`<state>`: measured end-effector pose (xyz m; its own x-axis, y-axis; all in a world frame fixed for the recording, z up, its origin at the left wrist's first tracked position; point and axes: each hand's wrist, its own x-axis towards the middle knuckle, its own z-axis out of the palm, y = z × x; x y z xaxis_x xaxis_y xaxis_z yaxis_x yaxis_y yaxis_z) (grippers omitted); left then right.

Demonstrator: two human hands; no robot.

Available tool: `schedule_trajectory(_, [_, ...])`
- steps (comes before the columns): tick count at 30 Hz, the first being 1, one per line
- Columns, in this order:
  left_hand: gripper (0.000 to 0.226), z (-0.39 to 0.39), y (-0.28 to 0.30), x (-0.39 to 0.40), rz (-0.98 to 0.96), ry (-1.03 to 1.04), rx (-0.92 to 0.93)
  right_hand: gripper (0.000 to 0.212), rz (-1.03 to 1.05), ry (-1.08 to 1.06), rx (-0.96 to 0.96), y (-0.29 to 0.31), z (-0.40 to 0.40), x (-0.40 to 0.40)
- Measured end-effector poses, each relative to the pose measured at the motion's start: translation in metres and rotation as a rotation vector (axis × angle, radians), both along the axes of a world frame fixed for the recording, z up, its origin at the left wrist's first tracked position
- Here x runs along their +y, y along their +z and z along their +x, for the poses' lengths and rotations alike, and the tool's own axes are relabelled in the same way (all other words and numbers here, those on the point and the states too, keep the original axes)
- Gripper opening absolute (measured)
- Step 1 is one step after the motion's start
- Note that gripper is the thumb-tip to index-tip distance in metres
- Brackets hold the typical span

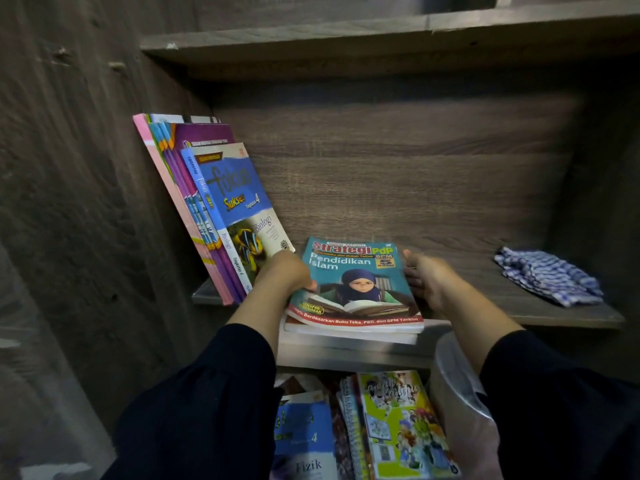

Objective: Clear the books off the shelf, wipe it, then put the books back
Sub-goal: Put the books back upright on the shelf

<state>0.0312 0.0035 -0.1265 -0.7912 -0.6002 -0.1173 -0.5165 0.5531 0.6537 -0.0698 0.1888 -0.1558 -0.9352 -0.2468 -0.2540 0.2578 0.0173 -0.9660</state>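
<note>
Looking down from the head camera: risk first. Leaning row of tall paperback workbooks (pixel 207 209), pink, purple and blue spines, tilted left against the grey wood-grain side wall of the shelf (pixel 540 315), bottom edges near the front lip. Likely to slide out or fan open if nudged, since nothing props the right-hand face. Small flat stack topped by a teal "Strategi PdP Pendidikan Islam" paperback (pixel 356 285), overhanging the front edge of the shelf board; apt to tip forward if released before being pushed further in or stood up.

Left hand (pixel 285 275) at the stack's left edge, thumb on the cover, fingers curled out of sight beneath, so a grip by the look of it. Right hand (pixel 424 275) flat against the stack's right edge, fingers straight, pressing rather than clasping. Hands apart, stack between them.

Top cover glossy, slightly curled at the near corner, thin pale books beneath it. Blue-and-white checked cloth (pixel 547 277) crumpled on the shelf, well to the right. More books (pixel 391 427) on the level below, beside a translucent plastic tub (pixel 457 379).
</note>
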Motion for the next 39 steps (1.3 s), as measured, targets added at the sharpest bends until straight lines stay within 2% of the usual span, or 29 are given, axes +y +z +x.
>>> schedule_trajectory(3, [0.037, -0.001, 0.011, -0.004, 0.112, -0.052, 0.016, 0.032, 0.002, -0.014, 0.003, -0.001, -0.002, 0.000])
schedule_trajectory(5, [0.018, 0.003, 0.017, -0.003, 0.088, -0.080, -0.022, 0.033, 0.009, -0.024, -0.006, 0.000, -0.001, -0.001])
schedule_trajectory(7, [0.010, 0.010, 0.016, -0.001, 0.029, -0.077, -0.071, 0.035, 0.022, -0.020, -0.026, 0.001, 0.001, -0.002])
schedule_trajectory(10, [0.022, 0.010, 0.000, -0.005, -0.009, -0.090, -0.127, 0.035, 0.032, -0.006, -0.046, 0.004, 0.007, -0.002])
schedule_trajectory(14, [0.041, 0.007, -0.003, -0.007, -0.058, -0.064, -0.047, 0.033, 0.045, 0.006, -0.058, 0.004, 0.006, 0.001])
schedule_trajectory(16, [0.038, 0.005, 0.005, -0.006, -0.053, -0.066, 0.007, 0.033, 0.052, -0.005, -0.045, 0.003, 0.004, 0.001])
schedule_trajectory(18, [0.027, 0.002, 0.012, -0.007, 0.036, -0.066, 0.063, 0.034, 0.044, -0.024, -0.014, 0.000, 0.000, 0.001])
schedule_trajectory(20, [0.011, 0.002, 0.018, -0.012, 0.100, -0.004, 0.205, 0.033, 0.030, -0.023, 0.016, -0.001, -0.001, 0.000])
schedule_trajectory(25, [0.022, 0.019, 0.025, -0.025, -0.151, 0.282, 0.440, 0.033, 0.018, -0.027, 0.038, -0.003, -0.003, -0.001])
schedule_trajectory(27, [0.028, 0.027, 0.023, -0.022, -0.180, 0.413, 0.511, 0.031, 0.019, -0.030, 0.028, -0.004, -0.003, -0.002])
schedule_trajectory(31, [0.032, 0.032, 0.002, -0.010, -0.114, 0.487, 0.545, 0.030, 0.012, -0.021, 0.018, -0.002, -0.001, -0.001])
schedule_trajectory(39, [0.028, 0.028, -0.011, -0.031, -0.093, 0.409, 0.521, 0.024, 0.015, -0.024, 0.018, 0.001, 0.004, -0.001])
